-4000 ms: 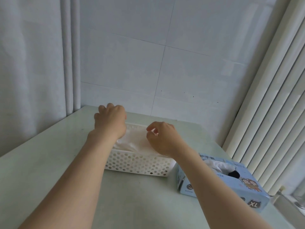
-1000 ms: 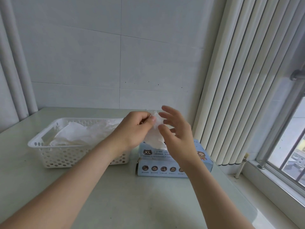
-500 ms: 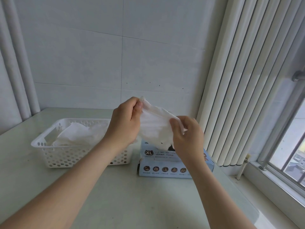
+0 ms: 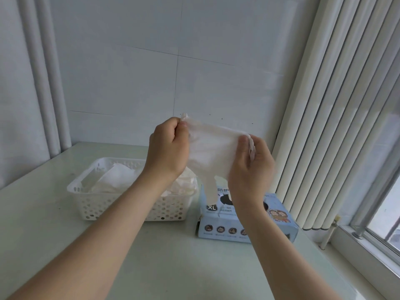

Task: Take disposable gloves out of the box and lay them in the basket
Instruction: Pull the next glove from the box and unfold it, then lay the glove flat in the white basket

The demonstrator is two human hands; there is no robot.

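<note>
Two hands up: left hand [image 4: 167, 148], right hand [image 4: 251, 163]. One glove [image 4: 212, 148], one basket [image 4: 108, 210], one box [image 4: 227, 230]; the heap [image 4: 116, 178] inside, perhaps several gloves.

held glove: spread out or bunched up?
Spread out. The left hand and right hand pinch the top corners of the glove, which hangs flat between them.

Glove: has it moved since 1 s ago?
Yes, upward. The glove was bunched just above the glove box; now it is stretched between left hand and right hand higher up, its fingers hanging toward the box.
</note>
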